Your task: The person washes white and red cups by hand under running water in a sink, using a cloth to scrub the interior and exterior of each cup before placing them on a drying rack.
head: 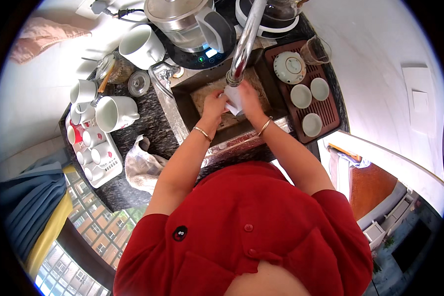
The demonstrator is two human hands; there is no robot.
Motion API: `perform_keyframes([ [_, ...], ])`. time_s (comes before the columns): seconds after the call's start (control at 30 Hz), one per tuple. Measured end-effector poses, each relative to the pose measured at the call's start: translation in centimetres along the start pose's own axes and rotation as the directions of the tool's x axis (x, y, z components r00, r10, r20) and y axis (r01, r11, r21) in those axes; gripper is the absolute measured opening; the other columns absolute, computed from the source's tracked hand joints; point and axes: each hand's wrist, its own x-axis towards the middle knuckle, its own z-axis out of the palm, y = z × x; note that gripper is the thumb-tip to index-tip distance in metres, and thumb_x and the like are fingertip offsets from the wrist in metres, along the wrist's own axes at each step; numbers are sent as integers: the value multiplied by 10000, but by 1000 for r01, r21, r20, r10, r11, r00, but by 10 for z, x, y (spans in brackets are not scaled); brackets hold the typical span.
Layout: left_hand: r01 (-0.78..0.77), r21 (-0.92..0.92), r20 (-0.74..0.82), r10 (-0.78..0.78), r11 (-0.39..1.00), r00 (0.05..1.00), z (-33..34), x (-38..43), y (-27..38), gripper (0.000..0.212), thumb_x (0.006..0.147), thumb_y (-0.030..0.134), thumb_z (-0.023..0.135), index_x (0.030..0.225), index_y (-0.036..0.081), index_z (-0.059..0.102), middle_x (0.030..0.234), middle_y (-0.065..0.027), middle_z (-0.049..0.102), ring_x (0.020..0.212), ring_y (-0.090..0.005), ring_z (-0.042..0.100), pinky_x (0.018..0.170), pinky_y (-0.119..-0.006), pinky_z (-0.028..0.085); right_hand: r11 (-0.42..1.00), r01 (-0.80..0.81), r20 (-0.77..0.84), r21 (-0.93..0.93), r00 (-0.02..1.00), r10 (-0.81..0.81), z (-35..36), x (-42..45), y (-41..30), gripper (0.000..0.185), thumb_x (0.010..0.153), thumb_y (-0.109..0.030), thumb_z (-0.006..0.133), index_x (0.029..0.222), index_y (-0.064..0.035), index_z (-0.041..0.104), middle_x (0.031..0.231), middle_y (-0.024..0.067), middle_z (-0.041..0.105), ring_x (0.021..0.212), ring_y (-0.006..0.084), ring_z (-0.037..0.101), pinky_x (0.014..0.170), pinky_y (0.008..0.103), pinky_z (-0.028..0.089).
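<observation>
Over the dark rectangular sink [222, 131], beneath the spout of a chrome faucet [243, 48], both hands hold a small white piece that looks like a cloth or paper [234, 99]. My left hand [213, 105] grips its left side with curled fingers. Against its right side lies my right hand [251, 101], slightly blurred, with part of the piece hidden by the fingers. Whether water is running cannot be made out. A bracelet circles each wrist.
Right of the sink, a brown slatted tea tray [327, 120] bears a lidded teapot [289, 67], several small white cups [312, 125] and a glass pitcher [315, 51]. An electric kettle [185, 27] stands behind. Leftward are white mugs [114, 113], a cup rack [114, 168] and a crumpled cloth [144, 166].
</observation>
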Motion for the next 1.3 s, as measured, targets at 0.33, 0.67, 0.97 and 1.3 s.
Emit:
perform_keyframes([
  [0.33, -154, 67, -23, 156, 986, 987, 8, -9, 5, 281, 791, 31, 510, 1055, -56, 548, 765, -68, 590, 616, -123, 555, 531, -235, 433, 891, -282, 63, -357, 944, 324, -12, 22, -11, 305, 871, -197, 478, 1147, -89, 550, 1210, 190, 513, 1131, 349, 466, 925, 411, 393],
  [0.67, -141, -47, 7, 142, 989, 990, 0, -10, 11, 274, 822, 26, 496, 1081, -55, 532, 759, -41, 570, 592, -91, 530, 496, -200, 400, 910, -303, -41, -283, 952, 304, 5, 0, -7, 303, 905, -244, 439, 1120, -54, 537, 1108, 153, 576, 989, 297, 571, 843, 412, 463],
  [0.97, -420, 179, 232, 377, 890, 897, -22, -22, 12, 256, 803, 62, 521, 1043, -15, 571, 772, -22, 579, 744, -175, 577, 714, -277, 471, 322, -802, 548, 502, 584, 600, -29, 15, 8, 362, 942, -334, 372, 1077, -64, 571, 1010, 90, 628, 907, 229, 621, 834, 394, 497],
  [1.3, 115, -322, 336, 0, 940, 942, -13, -28, 19, 314, 911, 228, 543, 1140, 13, 529, 1111, -108, 564, 973, -194, 563, 860, -315, 456, 338, -770, 504, 541, 619, 603, -29, 18, 15, 330, 940, -304, 393, 1069, -59, 571, 999, 93, 631, 895, 228, 613, 797, 388, 497],
])
